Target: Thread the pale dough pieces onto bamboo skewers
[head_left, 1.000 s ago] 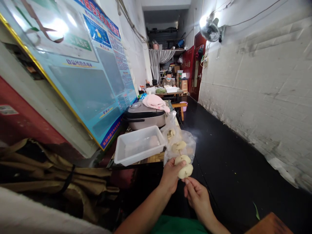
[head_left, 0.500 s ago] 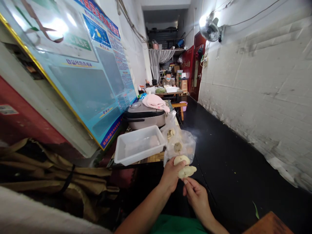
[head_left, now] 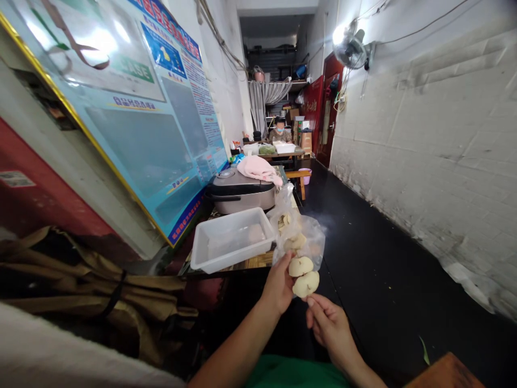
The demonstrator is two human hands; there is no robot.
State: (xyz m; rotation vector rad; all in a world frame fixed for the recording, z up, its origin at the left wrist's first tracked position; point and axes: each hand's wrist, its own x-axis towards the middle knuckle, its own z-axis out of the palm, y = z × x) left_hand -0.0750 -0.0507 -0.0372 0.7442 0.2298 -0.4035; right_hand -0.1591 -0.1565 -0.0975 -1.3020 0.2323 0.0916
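Two pale, round, flat slices (head_left: 301, 266) sit one above the other, threaded on a thin stick. What food they are I cannot tell for certain. My right hand (head_left: 329, 325) pinches the stick's lower end between thumb and fingers, just below the lower slice. Close against the slices' left side is my left hand (head_left: 279, 283), its fingers partly hidden behind them. The left fingertips meet another pale slice (head_left: 295, 242) at the mouth of a clear plastic bag (head_left: 317, 234). More slices show inside the bag.
A white plastic tub (head_left: 232, 240) stands left of the bag on the table. Behind it is a grey electric cooker (head_left: 244, 196) with a pink cloth (head_left: 258, 168) on its lid. A person (head_left: 280, 131) sits at a farther table. A wooden corner (head_left: 446, 372) juts in at lower right.
My left thumb has come off the upper slice and moved up toward the bag. The two threaded slices have turned more face-on. A paler slice now shows at the bag's mouth.
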